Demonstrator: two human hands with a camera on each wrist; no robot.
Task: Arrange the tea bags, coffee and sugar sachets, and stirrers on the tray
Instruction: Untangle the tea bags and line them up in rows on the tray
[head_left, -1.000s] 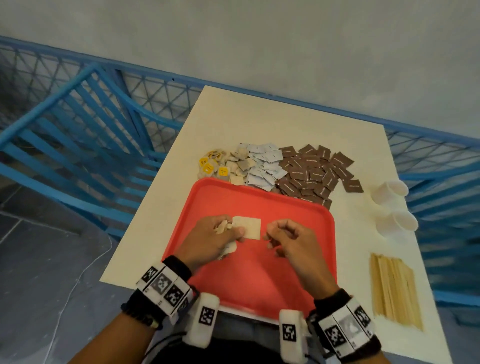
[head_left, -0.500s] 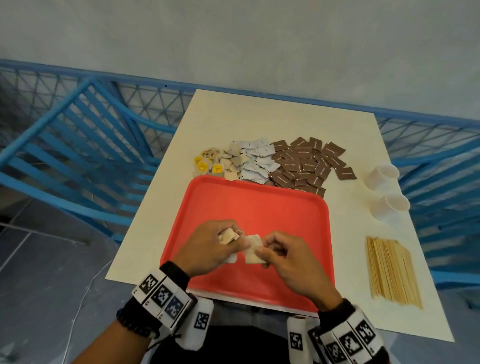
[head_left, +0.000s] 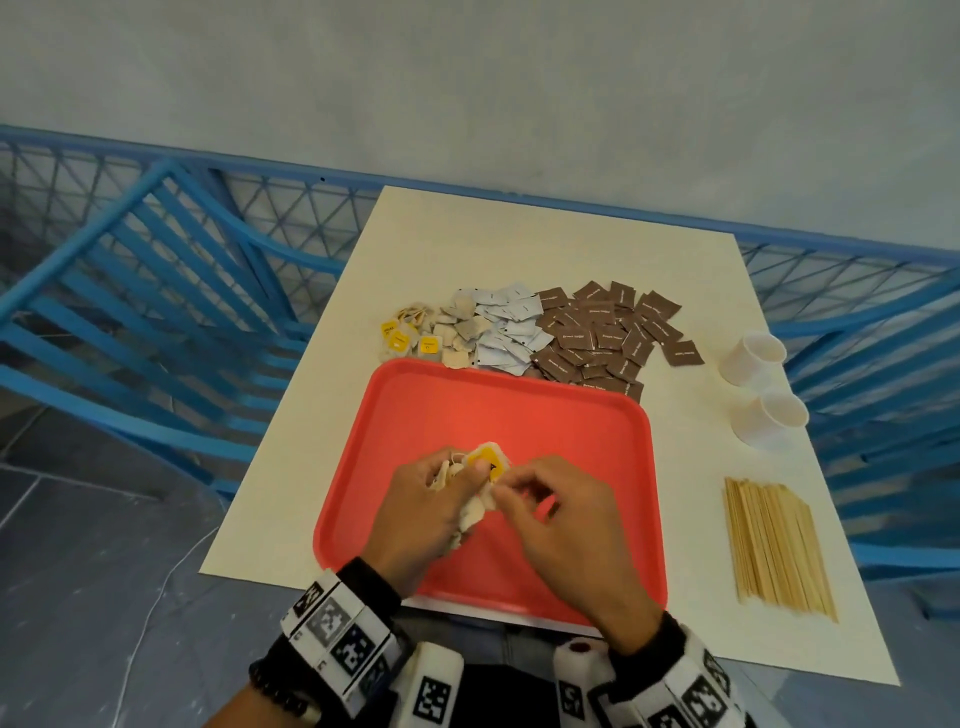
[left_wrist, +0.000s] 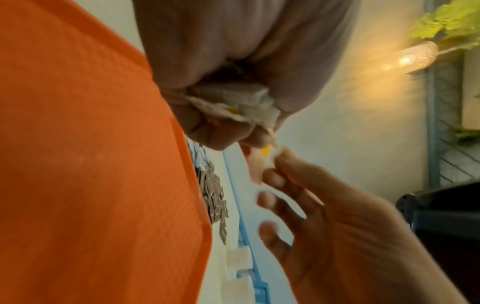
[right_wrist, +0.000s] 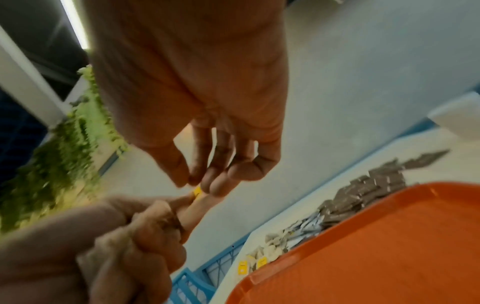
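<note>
L hand (head_left: 423, 512) clenched round a bunch of tea bags (head_left: 470, 514), exact no. can't tell, held over tray (head_left: 519, 415) at 6 o'clock. R hand (head_left: 563, 512) pinches a yellow tag (head_left: 488, 460) at the bunch's top; tag print unreadable. Stirrers (head_left: 774, 545) at 3 o'clock, one pile, too many to count. 2 white cups (head_left: 753, 358) at 2 o'clock. Beyond tray at 12: brown sachets (head_left: 608, 338) w/ white text, too small to read; white sachets (head_left: 506, 327); loose tea bags (head_left: 415, 332), 3 yellow tags showing.
</note>
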